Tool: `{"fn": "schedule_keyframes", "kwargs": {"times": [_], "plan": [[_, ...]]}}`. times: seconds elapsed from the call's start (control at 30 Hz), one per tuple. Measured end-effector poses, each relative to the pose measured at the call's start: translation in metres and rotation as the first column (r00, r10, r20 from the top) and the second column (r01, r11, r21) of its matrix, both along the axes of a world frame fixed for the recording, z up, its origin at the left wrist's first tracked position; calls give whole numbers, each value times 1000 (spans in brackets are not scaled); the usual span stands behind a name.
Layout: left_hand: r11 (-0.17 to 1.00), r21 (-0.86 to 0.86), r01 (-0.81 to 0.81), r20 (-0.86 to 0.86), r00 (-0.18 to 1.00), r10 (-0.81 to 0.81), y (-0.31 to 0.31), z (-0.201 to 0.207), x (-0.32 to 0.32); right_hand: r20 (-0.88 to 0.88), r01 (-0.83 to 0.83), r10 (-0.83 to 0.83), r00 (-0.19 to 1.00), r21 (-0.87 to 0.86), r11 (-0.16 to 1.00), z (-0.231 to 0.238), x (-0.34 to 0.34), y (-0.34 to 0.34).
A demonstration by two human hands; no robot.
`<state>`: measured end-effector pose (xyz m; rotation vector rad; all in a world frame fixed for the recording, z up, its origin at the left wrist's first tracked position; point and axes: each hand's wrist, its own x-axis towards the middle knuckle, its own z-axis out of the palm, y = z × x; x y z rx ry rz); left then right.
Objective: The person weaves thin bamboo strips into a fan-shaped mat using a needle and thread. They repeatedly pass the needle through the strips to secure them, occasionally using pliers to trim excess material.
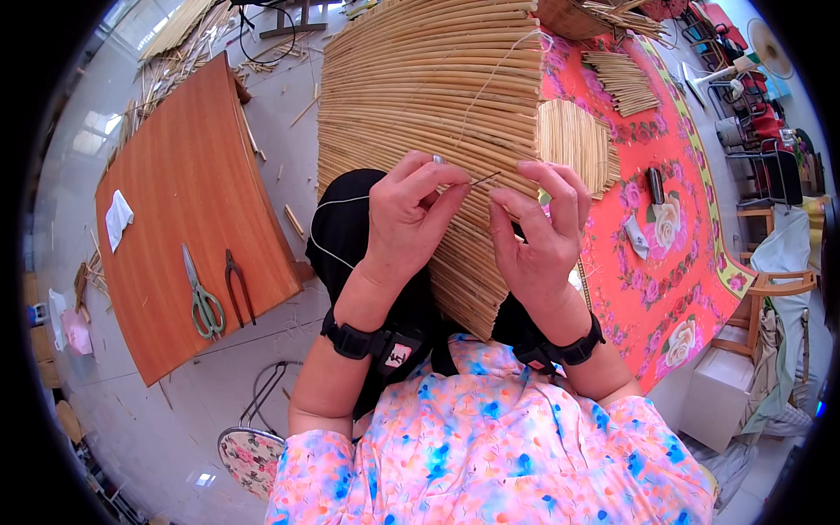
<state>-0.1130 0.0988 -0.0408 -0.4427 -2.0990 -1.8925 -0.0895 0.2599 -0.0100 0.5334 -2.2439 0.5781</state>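
Your left fingers [437,178] pinch one needle [486,178]; right fingers [522,210] parted by one mat's [420,87] edge. One worktop [175,192]: two tools [198,292].

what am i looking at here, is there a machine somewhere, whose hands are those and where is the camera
There's no robot: these are a person's own bare hands. The single picture comes from a wide camera on their head, looking down, so straight edges bend near the rim.

The left hand pinches a thin dark needle between its fingers. The right hand is close to the needle's tip; whether it holds anything is unclear. Beneath them is a large mat of thin sticks.

On the brown board at left lie scissors and pliers. At right, a red flowered cloth has more sticks on it.
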Motion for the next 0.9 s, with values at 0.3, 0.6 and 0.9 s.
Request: {"fn": "schedule_keyframes", "kwargs": {"times": [0.3, 0.6, 0.9], "plan": [[1000, 11, 20, -2, 1000, -20, -1, 1, 0, -10, 12, -12, 1000, -5, 1000, -1, 0, -1], [1000, 22, 19, 4, 1000, -20, -1, 0, 0, -42, 47, -45, 998, 26, 999, -4, -4, -5], [1000, 9, 7, -18, 1000, -7, -2, 3, 1, -68, 71, -65, 996, 80, 994, 0, -8, -13]]}}
